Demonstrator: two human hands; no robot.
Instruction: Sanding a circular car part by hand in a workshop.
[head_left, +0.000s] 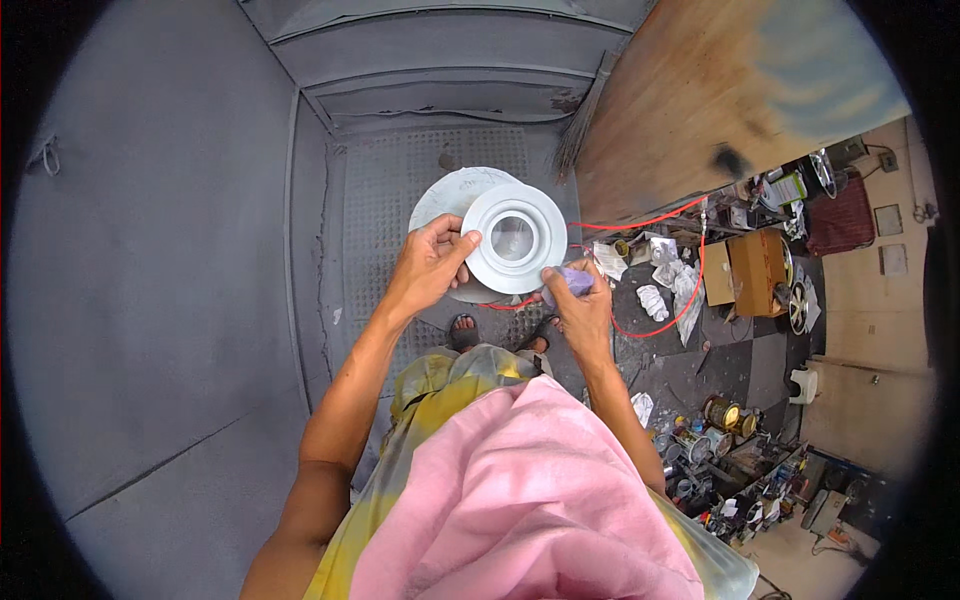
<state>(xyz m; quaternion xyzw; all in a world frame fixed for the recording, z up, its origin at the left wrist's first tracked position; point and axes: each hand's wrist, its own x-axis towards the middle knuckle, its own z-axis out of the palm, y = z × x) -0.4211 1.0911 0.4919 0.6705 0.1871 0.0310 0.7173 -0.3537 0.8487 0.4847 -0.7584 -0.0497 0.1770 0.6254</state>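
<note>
My left hand [432, 268] grips the left edge of a white round ring [517, 197] with a stepped face and a central opening. My right hand [580, 310] pinches the lower right edge of the ring and also holds a purple cloth or pad [572, 282]. Behind the ring is a larger pale round plate [450, 195], partly hidden; what supports it cannot be seen.
Grey booth walls [160, 280] enclose the left and back. A straw broom [585, 120] leans beside a plywood panel [720, 90]. A red hose [650, 335] crosses the right, where papers [655, 300], a cardboard box [755, 270] and several cans [720, 410] lie. My sandalled feet [463, 330] are below.
</note>
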